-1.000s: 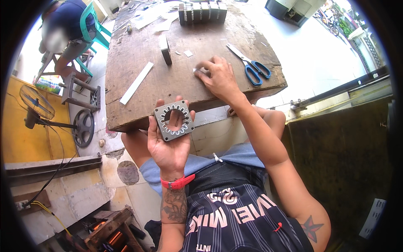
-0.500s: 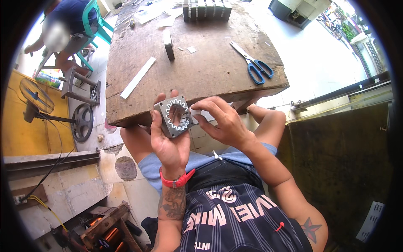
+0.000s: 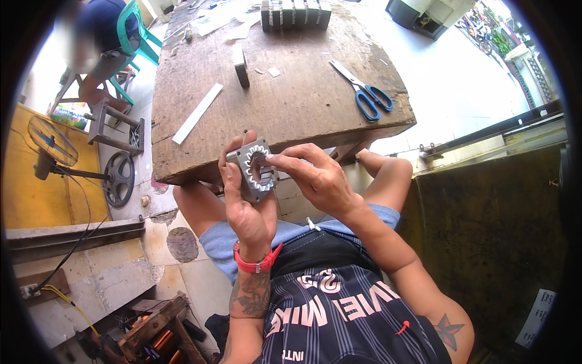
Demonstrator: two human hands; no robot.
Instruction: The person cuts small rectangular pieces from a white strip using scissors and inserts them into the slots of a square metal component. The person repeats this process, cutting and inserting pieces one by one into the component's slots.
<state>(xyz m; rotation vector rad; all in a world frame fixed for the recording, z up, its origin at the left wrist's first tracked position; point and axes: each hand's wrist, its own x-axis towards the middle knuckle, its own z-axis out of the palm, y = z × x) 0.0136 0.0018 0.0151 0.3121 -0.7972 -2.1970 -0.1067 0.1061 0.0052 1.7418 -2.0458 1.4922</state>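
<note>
A grey square-bodied stator core (image 3: 247,187) rests tilted in my left hand (image 3: 250,219), the fingers behind it and the thumb along its near left side. White paper liners (image 3: 249,172) stick out in loops around its round, slotted bore. My right hand (image 3: 322,183) is closed in a pinch, its fingertips at the upper right rim of the bore. The small white paper slip seen in that pinch a moment ago is now mostly hidden by the fingers.
On the wooden table (image 3: 291,91) lie blue-handled scissors (image 3: 370,100), a white paper strip (image 3: 198,113) and small paper scraps (image 3: 274,72). A dark upright block (image 3: 240,65) and a larger laminated stack (image 3: 296,16) stand farther back. A fan (image 3: 53,141) is at the left.
My right hand has moved left to the stator core, bringing its fingertips from beside the core onto the bore's rim. The left hand has turned the core slightly.
</note>
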